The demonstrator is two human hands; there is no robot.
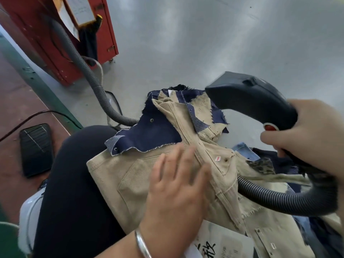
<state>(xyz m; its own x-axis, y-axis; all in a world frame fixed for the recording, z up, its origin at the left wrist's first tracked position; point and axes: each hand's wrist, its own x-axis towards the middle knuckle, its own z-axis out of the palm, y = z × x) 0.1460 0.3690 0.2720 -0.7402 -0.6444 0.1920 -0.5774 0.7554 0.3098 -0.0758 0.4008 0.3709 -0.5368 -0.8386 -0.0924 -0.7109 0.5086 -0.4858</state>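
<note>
Beige jacket (115, 175) lies under the spread left grip (178, 187); right grip (312, 138) clamps the nozzle (247, 97) over its collar edge.

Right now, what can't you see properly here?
Head view:
Fingers of the left hand on the jacket: blurred by motion.
Handle of the vacuum tool: covered by the right hand.
Writing on the paper: cut by the bottom edge.
Sheets on the red cabinet: too blurry to read.
</note>
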